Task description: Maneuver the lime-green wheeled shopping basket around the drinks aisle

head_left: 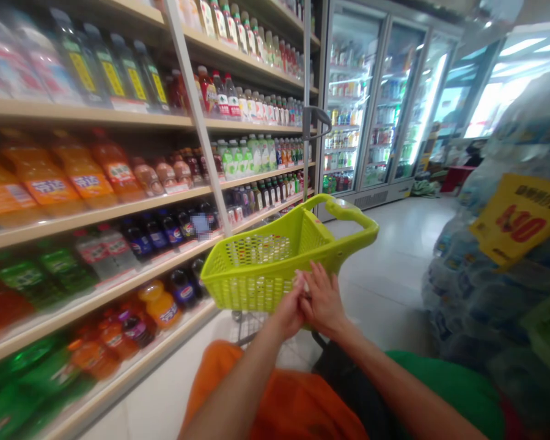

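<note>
The lime-green shopping cart (263, 272) lies directly ahead, long axis crosswise, its handle (367, 227) nearer the right hand (325, 299) (released, spread) than the left hand (294, 310), whose grip cannot be determined.

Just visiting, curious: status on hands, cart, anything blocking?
Left hand, right hand together; grip unclear. Lime-green shopping cart just beyond, nothing seen between. Drink shelves left, bottled water stack right.

"What is lining the left?"
"Shelves (87, 114); they are running toward glass-fronted fridges (380, 194)"
"And beyond?"
"A bright window (490, 98) is glowing at right; the pale floor (385, 256) is gleaming softly"
</note>
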